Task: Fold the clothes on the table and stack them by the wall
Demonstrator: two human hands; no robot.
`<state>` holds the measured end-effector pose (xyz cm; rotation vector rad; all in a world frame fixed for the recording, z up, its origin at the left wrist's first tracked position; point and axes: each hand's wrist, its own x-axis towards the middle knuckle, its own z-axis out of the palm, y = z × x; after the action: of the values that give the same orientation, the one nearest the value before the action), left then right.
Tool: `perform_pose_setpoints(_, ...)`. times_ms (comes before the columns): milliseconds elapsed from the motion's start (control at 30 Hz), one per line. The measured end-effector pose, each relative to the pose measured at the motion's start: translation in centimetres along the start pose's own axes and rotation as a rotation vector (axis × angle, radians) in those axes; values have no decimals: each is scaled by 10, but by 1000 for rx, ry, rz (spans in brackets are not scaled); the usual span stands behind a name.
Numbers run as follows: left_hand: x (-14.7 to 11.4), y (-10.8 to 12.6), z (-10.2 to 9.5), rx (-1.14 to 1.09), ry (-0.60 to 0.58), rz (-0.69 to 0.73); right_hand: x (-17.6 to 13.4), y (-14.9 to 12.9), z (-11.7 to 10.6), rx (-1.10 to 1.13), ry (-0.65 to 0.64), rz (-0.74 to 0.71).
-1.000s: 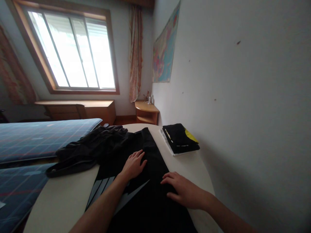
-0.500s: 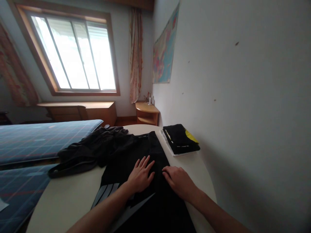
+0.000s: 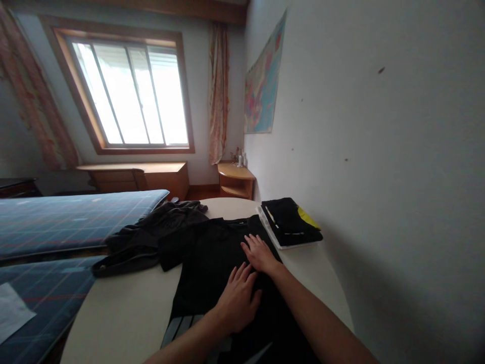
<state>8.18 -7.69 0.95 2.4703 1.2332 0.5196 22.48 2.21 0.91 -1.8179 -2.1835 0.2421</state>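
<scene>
A black T-shirt (image 3: pixel 204 273) with grey markings lies spread over the round cream table (image 3: pixel 113 313), its collar toward the far edge. My left hand (image 3: pixel 239 298) rests on the shirt's middle, fingers stretched out and nothing held. Just beyond it, my right hand (image 3: pixel 259 253) lies flat on the upper right part of the shirt, its fingers extended. The two hands are close together, the left fingertips by the right wrist. My forearms cover part of the shirt's lower area.
A crumpled dark garment (image 3: pixel 151 235) lies at the table's left, partly under the shirt's sleeve. Folded black and yellow clothes (image 3: pixel 291 220) sit at the back right by the white wall (image 3: pixel 397 177). Blue plaid mattresses (image 3: pixel 76 217) adjoin the left side.
My right hand has moved forward and flattened onto the shirt. My left hand sits a little nearer to me. A black sleeve now shows spread out on the left. The view has shifted slightly.
</scene>
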Motion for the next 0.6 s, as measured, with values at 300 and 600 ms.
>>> perform_pose_setpoints(300, 1, -126, -84, 392, 598, -572, -2, -8, 14, -33, 106, 115)
perform_pose_setpoints(600, -22, -191, -105, 404, 592, -749, -5, -8, 8, -36, 71, 106)
